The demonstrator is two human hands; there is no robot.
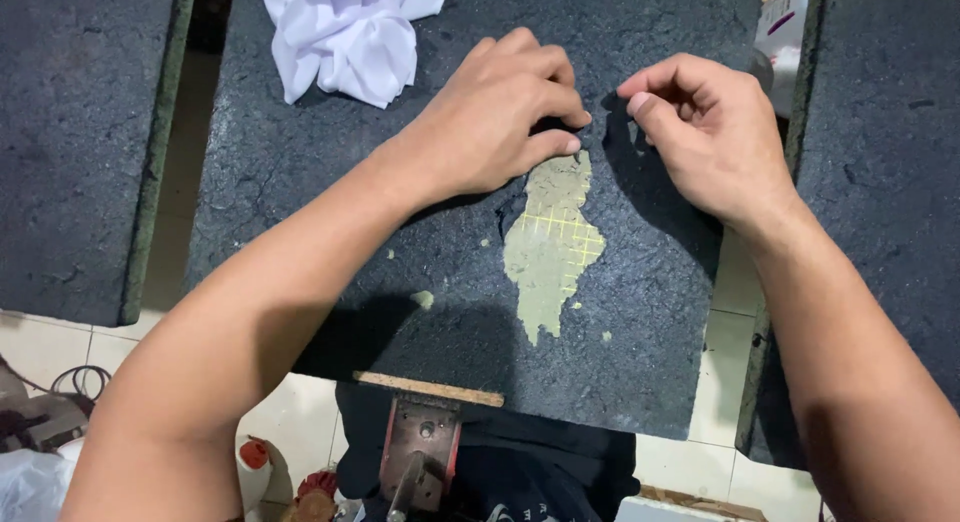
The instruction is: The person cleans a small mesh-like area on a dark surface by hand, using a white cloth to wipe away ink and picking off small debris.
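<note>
Head view looks down on a dark, rough pad (300,182) set on a stand, and two bare hands work at the middle of it. A worn patch (550,247) shows there, pale green with a thin yellow grid, where the dark top layer is gone.

The left hand (495,117) lies with its fingers curled together, the fingertips pressed on the upper edge of the patch. The right hand (700,132) is just beside it, thumb and forefinger brought together in a pinch at the torn dark edge; I cannot tell if a flake is really held between them.

To do this well, I think the left hand should hold the pad flat near the tear, and the right grip should take the loose edge low and pull slowly along the surface, so the layer comes off in one piece and not in crumbs.

The patch lies directly under the left fingertips and runs down toward the person; the right pinch is near its upper right side. A crumpled white cloth (345,37) lies at the far side of the pad, well apart from both hands.
</note>
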